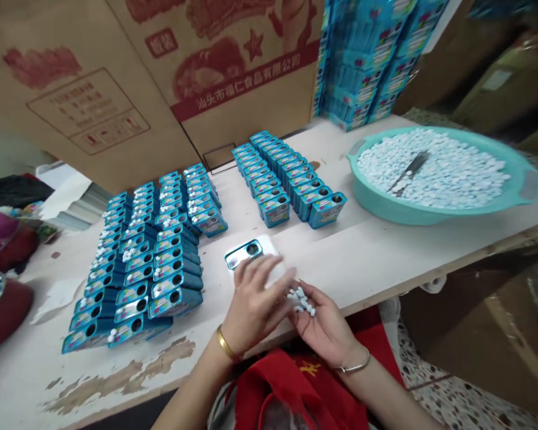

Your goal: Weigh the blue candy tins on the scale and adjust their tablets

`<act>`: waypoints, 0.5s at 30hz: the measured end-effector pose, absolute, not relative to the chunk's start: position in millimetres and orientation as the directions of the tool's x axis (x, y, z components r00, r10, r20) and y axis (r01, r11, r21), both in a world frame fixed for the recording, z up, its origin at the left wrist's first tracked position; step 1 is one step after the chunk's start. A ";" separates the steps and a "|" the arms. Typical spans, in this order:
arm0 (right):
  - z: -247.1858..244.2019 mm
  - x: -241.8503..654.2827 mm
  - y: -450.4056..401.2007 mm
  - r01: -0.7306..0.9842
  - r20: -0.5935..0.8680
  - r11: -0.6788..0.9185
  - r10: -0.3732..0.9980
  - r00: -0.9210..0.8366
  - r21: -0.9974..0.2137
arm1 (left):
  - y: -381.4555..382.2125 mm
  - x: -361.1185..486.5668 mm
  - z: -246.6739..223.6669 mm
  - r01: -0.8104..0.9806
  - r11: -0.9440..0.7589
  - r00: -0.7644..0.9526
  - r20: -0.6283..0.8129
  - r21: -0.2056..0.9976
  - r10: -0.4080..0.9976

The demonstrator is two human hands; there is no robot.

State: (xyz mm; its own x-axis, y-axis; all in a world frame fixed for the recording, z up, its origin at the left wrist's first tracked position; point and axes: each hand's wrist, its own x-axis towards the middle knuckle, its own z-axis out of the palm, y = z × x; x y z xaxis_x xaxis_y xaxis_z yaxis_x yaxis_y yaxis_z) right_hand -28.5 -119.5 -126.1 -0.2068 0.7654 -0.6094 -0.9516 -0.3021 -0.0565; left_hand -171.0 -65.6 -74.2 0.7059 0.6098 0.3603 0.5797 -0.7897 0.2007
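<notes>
My left hand (pixel 256 301) is over the table's front edge, fingers spread and slightly blurred, with nothing visible in its grasp. Cupped palm up beside it, my right hand (pixel 325 325) holds a small heap of pale blue candies (pixel 302 301). Just beyond my left fingers lies a white piece with a blue-rimmed container top (pixel 243 254) that has one dark round hole; my fingers partly cover it. Rows of blue containers (pixel 174 301) stand to the left, some with white candies on top. Two more rows of containers (pixel 275 209) stand behind my hands.
A turquoise basin (pixel 399 212) full of pale candies, with a dark scoop-like tool (pixel 410 170), sits at the right. Large cartons (pixel 161 89) and stacked blue packs (pixel 358 65) stand behind. Red bowls (pixel 9 310) are at the far left of the table (pixel 296 245).
</notes>
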 end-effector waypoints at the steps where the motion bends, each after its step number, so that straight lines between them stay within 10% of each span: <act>1: -126.6 -28.1 -118.8 -0.951 -0.613 -0.304 0.763 -0.207 -0.058 | -59.4 -174.9 -75.9 0.658 -0.733 0.643 0.379 0.172 0.665; 15: -153.1 25.7 -118.4 -0.976 -0.697 -0.113 0.715 0.049 -0.185 | 50.9 -99.3 -89.9 0.783 -0.615 0.566 0.302 0.095 0.767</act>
